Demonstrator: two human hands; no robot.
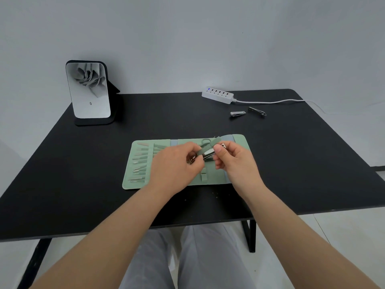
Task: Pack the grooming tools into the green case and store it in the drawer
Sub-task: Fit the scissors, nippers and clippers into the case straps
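Over the soft, flat green case (185, 163), spread open mid-table, our left hand (177, 163) pinches a green fabric strap (205, 148) while our right hand (233, 157) grips a shiny metal clipper (208, 154). Two steel clippers (248, 112) lie well apart.

Two bare forearms reach forward side by side. The left hand (176, 163) and right hand (233, 158) nearly meet, fingers curled, thumbs and fingertips pinching.
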